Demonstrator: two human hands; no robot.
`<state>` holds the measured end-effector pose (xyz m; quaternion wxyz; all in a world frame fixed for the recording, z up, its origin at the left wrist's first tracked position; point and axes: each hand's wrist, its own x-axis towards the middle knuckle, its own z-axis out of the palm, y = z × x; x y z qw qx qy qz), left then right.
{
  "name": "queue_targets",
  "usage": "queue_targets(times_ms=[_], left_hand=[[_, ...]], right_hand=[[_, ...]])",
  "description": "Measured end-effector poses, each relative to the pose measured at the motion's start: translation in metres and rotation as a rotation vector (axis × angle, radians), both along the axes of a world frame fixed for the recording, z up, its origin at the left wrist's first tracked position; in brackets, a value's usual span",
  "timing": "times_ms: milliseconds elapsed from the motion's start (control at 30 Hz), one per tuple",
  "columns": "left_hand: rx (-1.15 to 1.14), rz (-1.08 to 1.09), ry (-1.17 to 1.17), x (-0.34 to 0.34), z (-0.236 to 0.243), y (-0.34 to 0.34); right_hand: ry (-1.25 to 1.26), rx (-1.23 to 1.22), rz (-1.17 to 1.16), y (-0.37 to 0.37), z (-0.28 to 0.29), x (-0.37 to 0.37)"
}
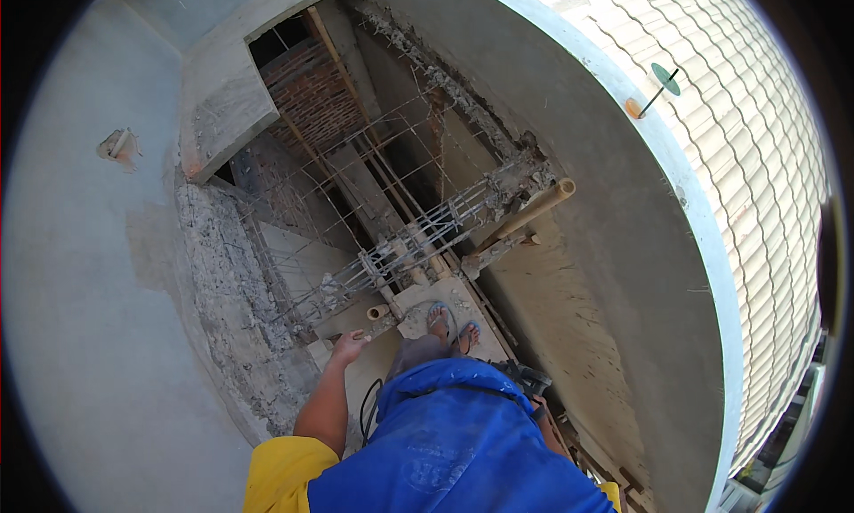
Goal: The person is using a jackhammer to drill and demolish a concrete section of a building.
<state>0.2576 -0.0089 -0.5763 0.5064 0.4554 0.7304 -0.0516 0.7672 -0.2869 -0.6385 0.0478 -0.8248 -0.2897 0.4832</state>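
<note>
a: where is the dark tool [525, 376] placed?
b: it is seen at the right of the waist, just past the lower right corner of the pale slab [449, 292] under the feet [453, 326]. its visible part is stretched sideways, dipping slightly to the right; its true long axis is hidden by the blue shirt [445, 442].
a: which arm is nearer?
b: the right forearm [553, 435], by which it is nearly met. the right hand is hidden, so whether the tool is gripped cannot be told.
a: and the left hand [350, 346]?
b: it is held out beyond the slab's lower left corner, well apart from the tool, fingers bent toward the thumb. whether something small is pinched cannot be told. a tan pipe stub [378, 312] is seen nearest.
a: the surface and the room?
b: the slab is dusty and narrow. its upper edge is crossed by pipes and a rebar cage [427, 237]; broken concrete [227, 255] is left exposed leftward, and a grey wall [623, 246] is raised rightward.
</note>
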Motion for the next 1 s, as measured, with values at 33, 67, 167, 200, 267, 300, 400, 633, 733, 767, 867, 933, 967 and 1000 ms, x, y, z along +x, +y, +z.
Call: queue_targets(times_ms=[33, 67, 167, 200, 267, 300, 400, 633, 733, 767, 867, 933, 967, 1000], left_hand=[[0.004, -0.016, 0.002, 0.004, 0.002, 0.002], [0.003, -0.021, 0.004, 0.008, 0.004, 0.005], [-0.033, 0.013, -0.04, 0.025, 0.019, 0.02], [0.026, -0.005, -0.041, 0.024, 0.014, 0.021], [0.083, -0.019, -0.038, 0.018, 0.007, 0.019], [0.069, -0.023, -0.046, 0.023, 0.007, 0.023], [0.058, -0.044, -0.054, 0.03, 0.008, 0.026], [0.131, -0.166, 0.039, 0.03, 0.008, 0.016], [0.111, -0.147, -0.009, 0.044, 0.028, 0.027], [0.112, -0.153, -0.007, 0.05, 0.035, 0.035], [0.18, -0.189, -0.018, 0.066, 0.056, 0.072], [0.257, -0.234, -0.052, 0.094, 0.085, 0.106], [0.279, -0.251, -0.071, 0.109, 0.104, 0.126], [0.335, -0.265, -0.078, 0.117, 0.109, 0.145]], right_hand=[[-0.001, 0.002, -0.003, 0.001, 0.005, -0.003], [-0.002, 0.003, -0.006, 0.002, 0.009, -0.007], [-0.011, 0.008, -0.031, -0.003, 0.024, -0.012], [-0.01, 0.009, -0.025, -0.003, 0.026, -0.013], [-0.007, 0.012, -0.014, -0.004, 0.03, -0.016], [-0.012, 0.013, -0.02, -0.006, 0.032, -0.016], [-0.021, 0.019, -0.034, -0.012, 0.037, -0.017], [-0.031, 0.04, -0.048, -0.02, 0.048, -0.022], [-0.036, 0.05, -0.06, -0.023, 0.05, -0.023], [-0.037, 0.053, -0.064, -0.025, 0.049, -0.023], [-0.033, 0.074, -0.078, -0.022, 0.045, -0.031], [-0.043, 0.074, -0.103, -0.029, 0.041, -0.033], [-0.047, 0.075, -0.112, -0.03, 0.04, -0.034], [-0.047, 0.08, -0.113, -0.03, 0.039, -0.033]])
